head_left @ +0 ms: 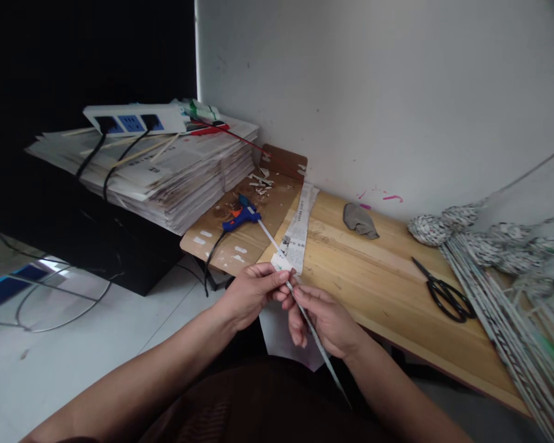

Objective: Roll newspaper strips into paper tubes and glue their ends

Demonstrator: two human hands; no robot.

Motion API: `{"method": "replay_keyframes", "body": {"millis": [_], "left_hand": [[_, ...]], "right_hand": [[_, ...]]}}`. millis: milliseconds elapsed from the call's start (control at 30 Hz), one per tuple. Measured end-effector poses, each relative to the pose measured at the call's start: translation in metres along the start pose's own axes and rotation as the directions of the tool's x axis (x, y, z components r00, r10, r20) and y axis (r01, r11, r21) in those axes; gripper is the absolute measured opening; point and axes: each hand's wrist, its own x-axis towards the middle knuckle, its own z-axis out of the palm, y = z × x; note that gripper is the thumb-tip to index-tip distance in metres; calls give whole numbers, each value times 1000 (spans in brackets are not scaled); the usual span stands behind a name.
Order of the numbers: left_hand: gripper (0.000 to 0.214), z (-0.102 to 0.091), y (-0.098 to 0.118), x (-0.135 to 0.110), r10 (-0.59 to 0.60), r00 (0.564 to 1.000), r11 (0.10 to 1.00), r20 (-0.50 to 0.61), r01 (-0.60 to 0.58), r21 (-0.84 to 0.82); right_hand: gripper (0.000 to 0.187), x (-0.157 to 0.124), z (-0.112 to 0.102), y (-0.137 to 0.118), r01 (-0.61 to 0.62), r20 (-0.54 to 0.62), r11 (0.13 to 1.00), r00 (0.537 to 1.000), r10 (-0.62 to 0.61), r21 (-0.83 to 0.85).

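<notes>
Both my hands meet at the table's near edge around a thin rolled newspaper tube (321, 347), which slants down toward my lap. My left hand (253, 289) pinches its upper end, where a flat piece of paper (281, 263) still sticks out unrolled. Lower on the tube, my right hand (323, 314) grips it between thumb and fingers. Just beyond my hands lies a blue hot glue gun (242, 216) with a white glue stick (271, 237) pointing toward them. Newspaper strips (300, 231) rest beside it on the wooden table (351, 271).
A tall newspaper stack (203, 184) carries a power strip (129, 120) at the left. Cardboard (198, 246) lies under the glue gun. Further right are a grey cloth (360, 220), black-handled scissors (445, 295), a bundle of paper tubes (493, 320) and woven paper balls (429, 229).
</notes>
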Motion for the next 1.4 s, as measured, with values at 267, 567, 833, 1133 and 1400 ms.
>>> {"method": "replay_keyframes", "body": {"millis": [267,567,833,1133,1400], "left_hand": [[22,-8,5,-4,26,998,999,-55,-27,-24],[22,-27,14,-18,53,999,998,-3,-53,-42],[20,-52,30,-37,138,982,987,-128,-147,-64],[17,-59,32,-54,148,981,989,-124,-146,23],[18,-78,37,-59,178,968,984,-179,-176,22]], "right_hand": [[37,3,12,1,141,-115,895,972,-207,-423],[39,26,24,4,-77,90,996,993,72,55],[38,66,39,-19,108,-37,981,993,-115,-162],[40,180,70,-67,77,-21,250,930,-366,-965],[15,168,60,-39,182,-307,721,815,-491,-668]]}}
